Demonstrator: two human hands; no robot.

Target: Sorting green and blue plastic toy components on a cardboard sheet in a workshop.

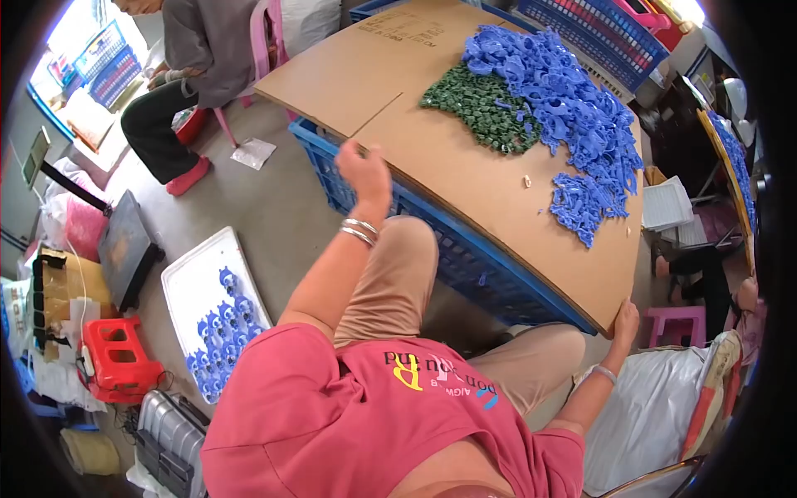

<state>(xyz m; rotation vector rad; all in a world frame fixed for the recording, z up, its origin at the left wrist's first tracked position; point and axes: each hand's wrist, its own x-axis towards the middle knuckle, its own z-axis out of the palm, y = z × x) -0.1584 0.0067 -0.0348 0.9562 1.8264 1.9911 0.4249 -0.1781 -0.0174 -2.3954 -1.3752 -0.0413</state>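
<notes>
A large brown cardboard sheet [490, 199] lies over blue plastic crates [448, 249] in front of me. My left hand [367, 173] is at its near left edge with the fingers curled, seemingly gripping the edge. At the near right corner my right hand [624, 322] is closed round the board. Toward the far right of the sheet is a heap of blue plastic parts [581, 108], with a smaller cluster of blue pieces [585, 203] nearer me. A pile of small dark green pieces [481, 108] touches the heap's left side. One pale little piece [526, 181] lies apart.
On the floor to my left are a white tray [187, 274] holding blue figures in rows, a red stool [123, 357], a platform scale [129, 249] and a grey case [170, 436]. A seated person [207, 50] is at far left. A white sack [647, 407] stands at right.
</notes>
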